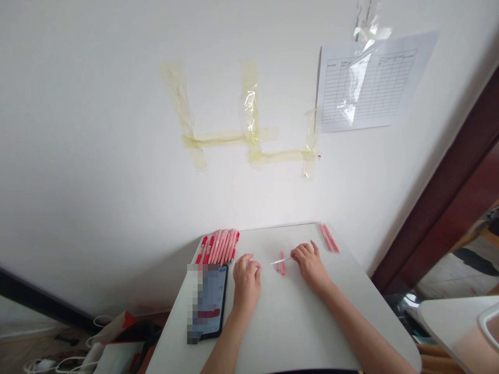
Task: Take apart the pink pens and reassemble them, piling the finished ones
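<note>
My right hand (310,265) pinches a thin white pen refill (277,261), whose tip points left toward my other hand. Opposite it, the fingers of my left hand (246,283) are curled round a small pink pen part (249,263), mostly hidden by them. Between the hands two pink pen pieces (283,266) lie on the white table, with the refill passing above them in view. Several pink pens (222,247), some with red ends, lie side by side at the back left. Two slim pink pieces (329,238) rest at the back right.
A phone (214,304) with its screen lit lies left of my left hand. The white table (296,332) stands against a wall with yellowed tape (218,139) and a taped printed sheet (370,88). Bags and cables lie on the floor at left; another white surface (448,317) stands at right.
</note>
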Tool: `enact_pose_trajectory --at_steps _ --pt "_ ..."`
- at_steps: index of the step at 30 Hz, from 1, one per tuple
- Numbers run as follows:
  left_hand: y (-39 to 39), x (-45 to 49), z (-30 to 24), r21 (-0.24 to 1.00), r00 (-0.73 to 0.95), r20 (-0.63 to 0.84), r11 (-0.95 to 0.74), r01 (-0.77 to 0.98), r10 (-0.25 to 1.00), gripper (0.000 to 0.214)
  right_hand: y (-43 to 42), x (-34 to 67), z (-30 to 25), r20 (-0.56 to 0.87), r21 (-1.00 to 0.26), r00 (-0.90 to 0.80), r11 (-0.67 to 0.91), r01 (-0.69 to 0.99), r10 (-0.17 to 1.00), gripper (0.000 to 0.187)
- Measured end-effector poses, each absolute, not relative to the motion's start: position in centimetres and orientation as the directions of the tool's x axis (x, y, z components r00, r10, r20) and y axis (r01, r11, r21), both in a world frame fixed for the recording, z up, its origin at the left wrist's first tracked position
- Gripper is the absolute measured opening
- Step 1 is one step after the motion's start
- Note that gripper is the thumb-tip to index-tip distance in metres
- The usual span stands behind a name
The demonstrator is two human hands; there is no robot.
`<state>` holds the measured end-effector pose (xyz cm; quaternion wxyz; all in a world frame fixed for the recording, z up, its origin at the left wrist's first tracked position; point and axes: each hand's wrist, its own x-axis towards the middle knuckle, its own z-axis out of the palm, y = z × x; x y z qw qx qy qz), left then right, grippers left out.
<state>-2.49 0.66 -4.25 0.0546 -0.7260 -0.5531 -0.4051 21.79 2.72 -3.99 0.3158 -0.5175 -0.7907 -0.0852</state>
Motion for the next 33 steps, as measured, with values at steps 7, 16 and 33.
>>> enact_pose_trajectory --at_steps 7,16,33 --pt "0.46 -2.43 -3.96 0.390 0.083 0.656 -0.430 0.814 0.750 0.010 2.55 21.72 -3.82 0.582 -0.179 -0.270 0.444 0.878 0.767 0.024" --pt "0.34 -2.28 -3.75 0.378 0.095 0.671 -0.450 0.809 0.735 0.010 2.57 21.58 -3.93 0.570 -0.169 -0.260 0.420 0.892 0.780 0.024" --pt "0.43 -2.17 -3.99 0.369 0.112 0.649 -0.440 0.819 0.752 0.013 2.36 21.26 -3.55 0.602 -0.146 -0.289 0.459 0.877 0.744 0.023"
